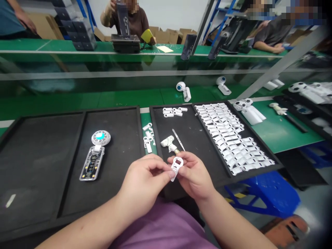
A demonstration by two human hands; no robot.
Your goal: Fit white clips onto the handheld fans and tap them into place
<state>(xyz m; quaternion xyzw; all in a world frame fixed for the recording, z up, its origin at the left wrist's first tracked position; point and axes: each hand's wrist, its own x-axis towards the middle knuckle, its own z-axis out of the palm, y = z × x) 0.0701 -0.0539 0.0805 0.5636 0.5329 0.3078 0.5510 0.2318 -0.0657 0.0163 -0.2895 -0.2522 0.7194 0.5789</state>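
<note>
Between my two hands is a small white plastic part with a round end and a dark rectangular opening. My left hand pinches its lower edge from the left. On the other side, the thumb and fingers of my right hand grip it. Just beyond them a crumpled whitish bundle lies on the black tray, beside a thin white stick. Many similar white parts lie in rows in the tray's right compartment, and a few sit at its far edge.
A clear device with a round blue-centred head lies in the left black tray. Loose white parts lie between the trays. Football-patterned devices stand at right. A blue stool is below. People work across the green bench.
</note>
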